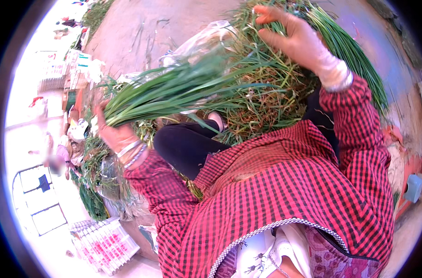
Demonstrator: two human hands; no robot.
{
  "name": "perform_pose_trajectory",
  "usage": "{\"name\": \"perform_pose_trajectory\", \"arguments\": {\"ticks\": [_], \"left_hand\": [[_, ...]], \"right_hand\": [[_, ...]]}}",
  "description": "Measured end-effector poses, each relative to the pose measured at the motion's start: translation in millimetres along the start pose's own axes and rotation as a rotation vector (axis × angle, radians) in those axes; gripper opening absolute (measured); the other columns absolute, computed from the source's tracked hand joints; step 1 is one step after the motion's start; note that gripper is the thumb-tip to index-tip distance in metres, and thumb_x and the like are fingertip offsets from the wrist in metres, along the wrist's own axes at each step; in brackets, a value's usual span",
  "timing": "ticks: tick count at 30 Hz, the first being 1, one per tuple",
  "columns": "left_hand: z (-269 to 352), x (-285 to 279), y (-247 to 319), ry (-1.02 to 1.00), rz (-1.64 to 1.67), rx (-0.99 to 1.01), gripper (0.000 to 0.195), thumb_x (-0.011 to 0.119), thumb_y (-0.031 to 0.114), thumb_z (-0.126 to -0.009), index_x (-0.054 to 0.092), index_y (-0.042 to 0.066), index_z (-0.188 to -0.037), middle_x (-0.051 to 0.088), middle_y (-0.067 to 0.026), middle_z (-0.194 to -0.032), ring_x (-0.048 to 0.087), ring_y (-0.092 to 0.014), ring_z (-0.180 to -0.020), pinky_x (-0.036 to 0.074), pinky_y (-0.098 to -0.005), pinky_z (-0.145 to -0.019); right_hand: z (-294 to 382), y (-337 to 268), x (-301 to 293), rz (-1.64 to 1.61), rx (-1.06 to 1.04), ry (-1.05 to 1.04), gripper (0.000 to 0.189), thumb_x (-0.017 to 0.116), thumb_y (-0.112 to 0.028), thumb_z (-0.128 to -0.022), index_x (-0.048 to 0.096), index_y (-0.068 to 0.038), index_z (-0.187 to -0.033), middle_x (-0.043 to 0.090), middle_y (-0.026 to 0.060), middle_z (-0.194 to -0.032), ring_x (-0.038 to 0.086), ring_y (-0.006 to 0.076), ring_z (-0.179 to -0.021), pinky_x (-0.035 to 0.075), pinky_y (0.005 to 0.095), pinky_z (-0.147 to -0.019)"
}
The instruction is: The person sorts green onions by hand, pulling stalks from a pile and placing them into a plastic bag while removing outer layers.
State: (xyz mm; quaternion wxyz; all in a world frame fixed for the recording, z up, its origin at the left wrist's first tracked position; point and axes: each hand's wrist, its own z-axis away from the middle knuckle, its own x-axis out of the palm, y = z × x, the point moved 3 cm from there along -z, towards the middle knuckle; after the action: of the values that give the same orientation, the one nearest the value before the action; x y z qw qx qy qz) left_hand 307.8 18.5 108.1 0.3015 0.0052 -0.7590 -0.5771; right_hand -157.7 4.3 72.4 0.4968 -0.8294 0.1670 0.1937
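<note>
My left hand [115,137], a bracelet and a bangle at its wrist, grips a bunch of long green leafy stalks, like garlic chives [162,93], by one end. The leaves fan out to the right, some blurred. My right hand [287,38] is raised at the upper right, fingers apart, with orange-tinted fingertips and nothing held in it. Below it lies a heap of loose green and brown stalks [266,100] in front of my legs. A neater bundle of long green leaves [353,52] lies just right of my right hand.
Crumpled clear plastic [207,36] lies beyond the heap. More greens [96,160] are piled at the left, near another person [63,153]. White crates with red marks [106,245] stand at the lower left. A blue plastic container [413,188] is at the far right.
</note>
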Motion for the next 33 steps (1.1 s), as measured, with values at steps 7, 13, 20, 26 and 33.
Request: {"name": "perform_pose_trajectory", "arguments": {"ticks": [7,13,20,26,33], "left_hand": [[73,124,-35,-0.303,0.089,-0.237,0.023,0.062,0.012,-0.093,0.055,0.003,-0.113,0.067,-0.0106,-0.092,0.065,-0.024,-0.086,0.053,-0.0396,-0.085],[88,159,-61,-0.240,0.255,-0.401,0.021,0.066,0.018,-0.093,0.061,0.002,-0.105,0.066,-0.0108,-0.100,0.064,-0.023,-0.096,0.052,-0.0382,-0.088],[102,163,-61,-0.731,0.193,-0.434,0.071,0.066,0.026,-0.091,0.030,0.001,-0.146,0.047,-0.0164,-0.141,0.048,-0.030,-0.128,0.042,-0.0443,-0.107],[107,175,-74,-0.990,0.428,-0.543,0.092,0.075,0.034,-0.080,0.024,0.004,-0.150,0.036,-0.0220,-0.150,0.041,-0.034,-0.135,0.035,-0.0460,-0.112],[105,167,-70,-0.785,0.449,-0.620,0.040,0.070,0.024,-0.084,0.059,0.004,-0.118,0.067,-0.0144,-0.105,0.063,-0.030,-0.100,0.050,-0.0436,-0.091]], "right_hand": [[-4,-108,76,-0.026,-0.286,-0.177,0.098,0.082,-0.037,-0.071,0.032,0.006,-0.144,0.052,0.0273,-0.129,0.051,0.0372,-0.122,0.039,0.0423,-0.105],[25,-83,123,-0.319,0.108,-0.152,0.088,0.080,-0.029,-0.074,0.034,0.000,-0.143,0.058,0.0206,-0.123,0.059,0.0296,-0.114,0.044,0.0374,-0.101],[33,-73,85,-1.328,0.527,-0.612,0.053,0.073,-0.024,-0.080,0.053,-0.003,-0.125,0.065,0.0083,-0.092,0.065,0.0174,-0.076,0.055,0.0301,-0.068],[52,-82,97,-1.354,0.616,-0.785,0.049,0.068,-0.036,-0.085,0.058,-0.001,-0.119,0.068,0.0126,-0.089,0.065,0.0165,-0.071,0.054,0.0270,-0.065],[43,-85,93,-1.164,0.657,-0.769,0.055,0.069,-0.041,-0.087,0.057,0.000,-0.121,0.067,0.0104,-0.096,0.065,0.0145,-0.082,0.054,0.0275,-0.073]]}}
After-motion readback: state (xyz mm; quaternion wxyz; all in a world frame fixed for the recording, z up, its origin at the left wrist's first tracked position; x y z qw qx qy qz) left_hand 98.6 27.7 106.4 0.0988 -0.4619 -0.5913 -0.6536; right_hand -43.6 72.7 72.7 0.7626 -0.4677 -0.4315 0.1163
